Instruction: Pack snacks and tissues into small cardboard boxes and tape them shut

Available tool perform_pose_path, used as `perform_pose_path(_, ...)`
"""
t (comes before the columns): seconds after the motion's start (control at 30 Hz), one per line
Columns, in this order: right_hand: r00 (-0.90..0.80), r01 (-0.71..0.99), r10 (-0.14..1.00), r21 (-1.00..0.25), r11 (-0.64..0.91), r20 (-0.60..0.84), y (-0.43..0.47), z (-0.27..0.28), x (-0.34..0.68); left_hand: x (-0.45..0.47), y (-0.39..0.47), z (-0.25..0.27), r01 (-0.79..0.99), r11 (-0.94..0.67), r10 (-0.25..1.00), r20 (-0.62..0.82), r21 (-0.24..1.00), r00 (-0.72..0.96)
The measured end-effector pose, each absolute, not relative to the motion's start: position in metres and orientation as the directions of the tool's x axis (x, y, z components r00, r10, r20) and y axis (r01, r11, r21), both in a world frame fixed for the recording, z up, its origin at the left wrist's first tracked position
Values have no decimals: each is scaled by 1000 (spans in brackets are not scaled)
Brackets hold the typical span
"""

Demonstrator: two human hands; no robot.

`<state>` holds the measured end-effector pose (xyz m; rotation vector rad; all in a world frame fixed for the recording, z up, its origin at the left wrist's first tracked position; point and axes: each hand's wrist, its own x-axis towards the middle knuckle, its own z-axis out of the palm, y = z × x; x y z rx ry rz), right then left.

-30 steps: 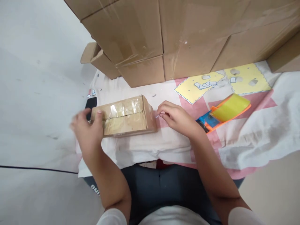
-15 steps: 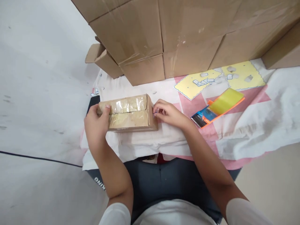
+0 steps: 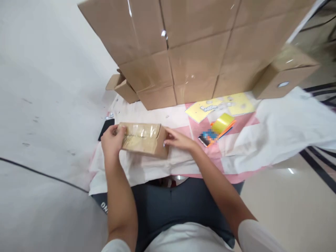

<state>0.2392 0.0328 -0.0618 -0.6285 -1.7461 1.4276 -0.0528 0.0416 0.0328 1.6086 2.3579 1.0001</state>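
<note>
A small cardboard box, its top crossed by shiny clear tape, lies on the cloth in front of me. My left hand grips its left end, thumb on top and fingers curled over the far side. At the right end face is my right hand, its fingertips against the cardboard. A tiny pale bluish bit shows by the thumb tip, too small to name. To the right lies an orange and blue tape dispenser with a yellow tape roll.
Large taped cardboard boxes form a wall behind. An open-flapped box stands at the left, a closed box at the right. Yellow printed sheets and a dark flat object lie on the pink and white cloth.
The view has shifted, showing more of the right side. My right hand's fingers have gone from a pinch beside the box to contact with its end face. My left hand keeps its grip.
</note>
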Motion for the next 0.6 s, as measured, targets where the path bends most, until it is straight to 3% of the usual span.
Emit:
perform_pose_path(0.1,-510,-55,778,-916,397,368,-13,-58,240,-43,32,44,735,156,876,251,660,-412)
perform_pose_path(0.17,-412,10,807,-883,469,424,-51,-51,251,-20,24,59,715,56,859,332,696,-390)
perform_pose_path(0.27,-186,119,859,-857,501,477,-110,-37,292,49,10,92,635,-252,783,540,730,-310)
perform_pose_path(0.33,0,183,867,-853,489,498,-149,-31,336,117,1,114,407,-469,764,591,784,-258)
perform_pose_path(0.4,213,244,838,-858,453,503,-182,-32,388,198,-3,130,188,-612,760,638,768,-129)
perform_pose_path(0.5,515,324,680,-853,408,521,-210,-41,470,321,2,129,11,-725,675,707,689,212)
perform_pose_path(0.6,609,405,623,-868,288,491,-207,-53,539,418,6,101,5,-708,645,644,706,412)
